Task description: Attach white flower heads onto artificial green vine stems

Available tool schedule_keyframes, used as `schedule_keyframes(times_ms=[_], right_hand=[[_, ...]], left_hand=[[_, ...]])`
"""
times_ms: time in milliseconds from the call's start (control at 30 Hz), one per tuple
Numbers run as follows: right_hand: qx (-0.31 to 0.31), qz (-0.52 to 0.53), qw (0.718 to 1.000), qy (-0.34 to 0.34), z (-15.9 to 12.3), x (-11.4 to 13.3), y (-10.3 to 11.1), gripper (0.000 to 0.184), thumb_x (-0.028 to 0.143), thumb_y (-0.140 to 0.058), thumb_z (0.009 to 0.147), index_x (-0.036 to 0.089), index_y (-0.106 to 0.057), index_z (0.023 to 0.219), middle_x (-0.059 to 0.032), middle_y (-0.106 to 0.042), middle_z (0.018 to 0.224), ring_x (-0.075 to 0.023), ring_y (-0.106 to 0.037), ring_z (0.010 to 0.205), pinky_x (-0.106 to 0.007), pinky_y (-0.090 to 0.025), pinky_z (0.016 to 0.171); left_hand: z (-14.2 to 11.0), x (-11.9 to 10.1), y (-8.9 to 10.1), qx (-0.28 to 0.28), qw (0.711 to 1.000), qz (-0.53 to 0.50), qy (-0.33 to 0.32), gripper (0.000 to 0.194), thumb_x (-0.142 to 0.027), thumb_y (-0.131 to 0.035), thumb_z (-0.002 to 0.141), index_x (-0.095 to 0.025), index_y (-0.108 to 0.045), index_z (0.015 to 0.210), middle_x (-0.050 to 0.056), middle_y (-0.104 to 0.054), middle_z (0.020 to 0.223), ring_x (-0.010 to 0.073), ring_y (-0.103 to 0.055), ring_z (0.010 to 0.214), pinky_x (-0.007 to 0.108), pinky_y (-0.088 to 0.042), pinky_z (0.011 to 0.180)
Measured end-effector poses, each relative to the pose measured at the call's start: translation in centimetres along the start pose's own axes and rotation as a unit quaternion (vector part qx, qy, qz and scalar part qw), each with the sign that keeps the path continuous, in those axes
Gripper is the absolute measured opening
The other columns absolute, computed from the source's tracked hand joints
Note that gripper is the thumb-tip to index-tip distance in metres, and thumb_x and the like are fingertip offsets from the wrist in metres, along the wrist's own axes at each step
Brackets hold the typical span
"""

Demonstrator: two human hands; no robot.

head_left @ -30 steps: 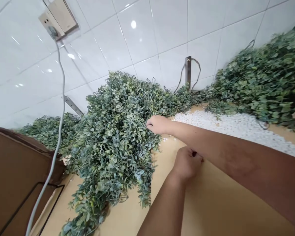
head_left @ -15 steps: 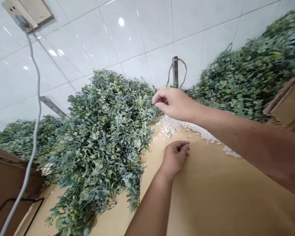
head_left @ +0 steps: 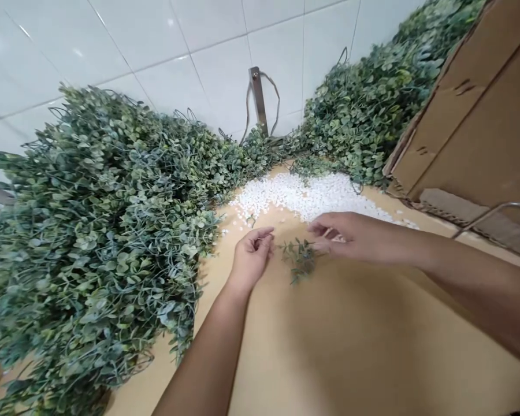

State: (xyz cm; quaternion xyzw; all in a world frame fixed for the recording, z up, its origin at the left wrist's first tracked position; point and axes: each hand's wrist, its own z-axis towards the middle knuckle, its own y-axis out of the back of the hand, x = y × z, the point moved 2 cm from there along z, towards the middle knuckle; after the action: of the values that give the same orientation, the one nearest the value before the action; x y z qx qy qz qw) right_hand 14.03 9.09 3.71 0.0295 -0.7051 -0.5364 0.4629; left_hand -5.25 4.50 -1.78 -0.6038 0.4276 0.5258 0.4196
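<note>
A small green leafy sprig (head_left: 301,259) hangs between my two hands over the tan tabletop (head_left: 351,346). My right hand (head_left: 351,236) pinches the sprig's right end with thumb and fingers closed. My left hand (head_left: 251,257) is curled, its thumb and forefinger pinched just left of the sprig's stem tip; whether they grip the stem or some small piece I cannot make out. A big heap of artificial foliage (head_left: 99,231) lies to the left of my hands. A pile of small white pieces (head_left: 303,196) lies just beyond them.
More foliage (head_left: 368,110) is heaped at the back right against the white tiled wall (head_left: 190,52). A cardboard box (head_left: 481,115) stands at the right, with a metal wire frame (head_left: 494,214) before it. A metal bracket with wire (head_left: 256,98) stands at the back.
My right hand pulled away from the foliage heap and came down toward my left hand, now holding a sprig. The view swung right and down, so the socket and cable left the picture.
</note>
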Motion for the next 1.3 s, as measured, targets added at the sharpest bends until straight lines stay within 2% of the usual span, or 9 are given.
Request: schedule_keyframes(times_ms=[100,267,400,600,700,833,1067,1167,1300], right_hand=[[-0.035,-0.017,0.999,0.001,1.1,0.4,0.2,0.020,0.026,-0.057,0.078,0.013,-0.061,0.094,-0.0108,-0.065,0.096,-0.0202,-0.061,0.083,-0.029,-0.047,0.070],[0.029,-0.120,0.990,0.070,2.8,1.2,-2.8,0.019,0.027,-0.056,0.081,0.011,-0.063,0.089,-0.0157,-0.062,0.093,-0.0270,-0.055,0.093,-0.037,-0.042,0.082],[-0.037,-0.121,0.988,0.093,2.9,0.5,-5.2,0.011,0.019,-0.051,0.081,0.011,-0.060,0.079,-0.0151,-0.058,0.087,-0.0265,-0.051,0.086,-0.038,-0.041,0.078],[-0.085,-0.026,0.987,0.132,3.1,-0.7,-6.0,0.009,0.015,-0.048,0.080,0.013,-0.055,0.075,-0.0088,-0.054,0.078,-0.0203,-0.048,0.077,-0.032,-0.039,0.073],[-0.091,0.015,0.987,0.133,3.2,-0.8,-5.9,0.011,0.017,-0.045,0.083,0.014,-0.053,0.075,-0.0077,-0.054,0.077,-0.0191,-0.048,0.075,-0.031,-0.038,0.071],[-0.101,0.046,0.987,0.115,3.3,-0.7,-5.7,0.017,0.020,-0.041,0.085,0.016,-0.049,0.071,-0.0063,-0.054,0.073,-0.0179,-0.048,0.072,-0.030,-0.038,0.069],[-0.103,0.053,0.987,0.107,3.4,-1.0,-5.9,0.016,0.018,-0.041,0.082,0.018,-0.045,0.067,-0.0040,-0.051,0.068,-0.0164,-0.047,0.068,-0.029,-0.037,0.066],[-0.107,0.074,0.987,0.099,3.4,-1.1,-5.8,0.014,0.017,-0.043,0.080,0.018,-0.045,0.066,-0.0024,-0.050,0.066,-0.0151,-0.046,0.066,-0.027,-0.036,0.064],[-0.107,0.115,0.984,0.090,3.3,-1.1,-5.7,0.013,0.017,-0.044,0.079,0.017,-0.048,0.066,-0.0008,-0.048,0.064,-0.0137,-0.045,0.063,-0.026,-0.035,0.061]], left_hand=[[-0.1,-0.2,-0.2,-0.005,1.000,0.025,-0.002,0.018,-0.019,-0.065,0.065,-0.011,-0.066,0.082,-0.002,-0.060,0.059,0.0061,-0.053,0.051,0.017,-0.042,0.050],[-0.1,-0.2,-0.2,-0.015,0.998,0.054,-0.012,0.020,-0.023,-0.067,0.065,-0.013,-0.067,0.081,-0.002,-0.060,0.055,0.0065,-0.050,0.048,0.019,-0.042,0.049],[0.3,0.0,0.5,-0.079,0.991,0.091,-0.056,0.017,-0.026,-0.065,0.066,-0.014,-0.067,0.078,0.000,-0.060,0.063,0.0077,-0.051,0.051,0.021,-0.043,0.052],[1.2,-0.4,1.9,-0.190,0.905,0.339,-0.175,0.019,-0.018,-0.059,0.069,-0.015,-0.069,0.084,0.007,-0.060,0.086,0.0178,-0.057,0.084,0.031,-0.046,0.080],[2.1,-0.4,2.3,-0.208,0.861,0.434,-0.163,0.024,-0.019,-0.060,0.069,-0.016,-0.069,0.091,0.009,-0.059,0.092,0.0229,-0.054,0.095,0.037,-0.042,0.088],[3.6,-0.3,2.5,-0.184,0.845,0.485,-0.131,0.019,-0.021,-0.057,0.073,-0.020,-0.070,0.086,0.007,-0.061,0.087,0.0225,-0.056,0.087,0.037,-0.043,0.085],[4.2,-0.7,2.6,-0.178,0.854,0.459,-0.167,0.014,-0.014,-0.055,0.072,-0.020,-0.067,0.070,0.005,-0.062,0.078,0.0200,-0.056,0.081,0.033,-0.043,0.081],[2.8,-0.9,2.0,-0.187,0.904,0.342,-0.176,0.011,-0.015,-0.055,0.072,-0.017,-0.066,0.070,0.003,-0.063,0.075,0.0162,-0.057,0.076,0.028,-0.045,0.075],[0.6,-0.9,0.1,-0.108,0.984,0.119,-0.075,0.009,-0.022,-0.062,0.069,-0.015,-0.065,0.074,0.000,-0.064,0.067,0.0082,-0.051,0.052,0.023,-0.045,0.058]])
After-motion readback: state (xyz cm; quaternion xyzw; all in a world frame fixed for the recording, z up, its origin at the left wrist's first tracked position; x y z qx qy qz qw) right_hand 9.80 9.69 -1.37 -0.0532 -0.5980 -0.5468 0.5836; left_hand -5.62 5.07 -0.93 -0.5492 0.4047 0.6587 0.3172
